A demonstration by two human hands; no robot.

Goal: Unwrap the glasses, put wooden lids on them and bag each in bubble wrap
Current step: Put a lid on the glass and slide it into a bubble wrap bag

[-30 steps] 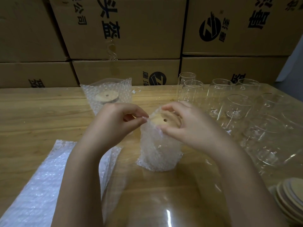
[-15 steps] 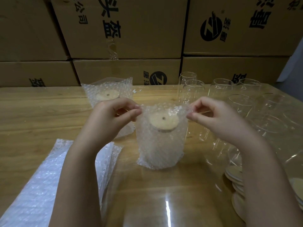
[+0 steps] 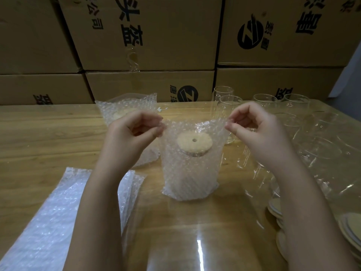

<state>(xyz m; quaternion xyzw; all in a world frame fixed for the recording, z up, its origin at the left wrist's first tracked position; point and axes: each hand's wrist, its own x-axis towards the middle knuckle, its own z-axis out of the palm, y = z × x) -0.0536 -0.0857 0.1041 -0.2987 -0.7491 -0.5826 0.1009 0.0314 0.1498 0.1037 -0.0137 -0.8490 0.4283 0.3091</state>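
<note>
Head view: you're on the bagging step. Your left hand (image 3: pixel 134 132) and right hand (image 3: pixel 254 126) each pinch a top corner of the bag (image 3: pixel 191 173), which stands on the worktop (image 3: pixel 48 137). The lid (image 3: pixel 194 141) sits below the bag's mouth. Next, likely, fold that mouth closed.

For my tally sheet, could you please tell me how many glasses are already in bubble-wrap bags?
2. The centre bagged glass stands between the left hand and right hand, which pinch its bag top; the rear bagged glass stands behind the left hand, partly hidden.
</note>
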